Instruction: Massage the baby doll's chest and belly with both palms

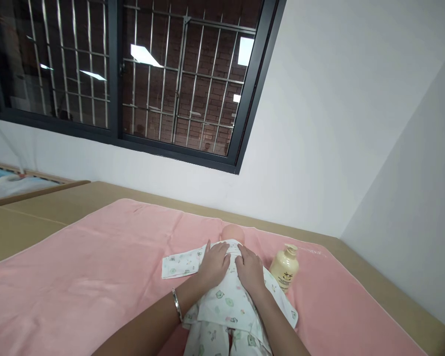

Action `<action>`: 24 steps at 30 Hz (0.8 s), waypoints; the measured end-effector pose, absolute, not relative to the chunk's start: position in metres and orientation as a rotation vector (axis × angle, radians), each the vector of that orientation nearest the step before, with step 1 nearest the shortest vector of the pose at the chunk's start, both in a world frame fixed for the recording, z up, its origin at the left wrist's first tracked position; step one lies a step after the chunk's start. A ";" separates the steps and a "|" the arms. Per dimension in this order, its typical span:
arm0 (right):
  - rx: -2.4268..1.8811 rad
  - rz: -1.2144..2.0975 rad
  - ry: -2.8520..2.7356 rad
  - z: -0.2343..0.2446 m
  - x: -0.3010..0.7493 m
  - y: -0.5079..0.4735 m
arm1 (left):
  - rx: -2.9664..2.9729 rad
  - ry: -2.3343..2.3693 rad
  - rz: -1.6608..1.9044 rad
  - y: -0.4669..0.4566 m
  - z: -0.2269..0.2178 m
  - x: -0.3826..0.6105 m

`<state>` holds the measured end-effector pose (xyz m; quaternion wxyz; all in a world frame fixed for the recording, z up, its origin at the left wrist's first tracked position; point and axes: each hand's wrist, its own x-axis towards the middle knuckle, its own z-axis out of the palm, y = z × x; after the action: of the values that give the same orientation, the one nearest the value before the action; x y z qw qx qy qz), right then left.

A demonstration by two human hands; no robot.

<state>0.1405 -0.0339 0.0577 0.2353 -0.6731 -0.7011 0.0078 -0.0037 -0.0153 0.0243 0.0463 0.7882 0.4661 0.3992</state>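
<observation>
A baby doll (233, 232) lies on a pink mat, only the top of its head showing past the collar. White printed baby clothes (226, 301) cover its body, with one sleeve (181, 262) stretched out flat to the left. My left hand (214, 264) rests on the left side of the doll's chest, fingers extended. On the right side of the chest lies my right hand (250, 269), its fingers also laid out flat. Both hands press on the cloth without gripping it. Close to my right hand, a pale yellow pump bottle (285, 267) leans at a tilt.
The pink mat (107, 267) spreads over a tan tabletop (59, 200) that meets the white wall (319, 123). A dark-framed window (114, 69) with metal bars is above. Bedding in a wooden frame (18, 185) shows at the far left.
</observation>
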 end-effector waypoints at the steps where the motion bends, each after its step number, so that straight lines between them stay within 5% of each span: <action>1: -1.820 0.024 -1.931 0.057 0.141 -0.034 | 2.429 1.386 1.227 -0.015 0.024 -0.004; 12: -1.799 -0.002 -1.698 0.058 0.136 -0.049 | 2.298 1.779 1.206 -0.028 0.029 -0.001; 24: -1.774 0.022 -1.824 0.060 0.138 -0.042 | 2.273 1.657 1.159 -0.016 0.025 -0.001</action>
<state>0.1383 -0.0420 0.0597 0.2942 -0.6665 -0.6850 0.0082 -0.0011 -0.0164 0.0249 0.0497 0.7461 0.5440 0.3806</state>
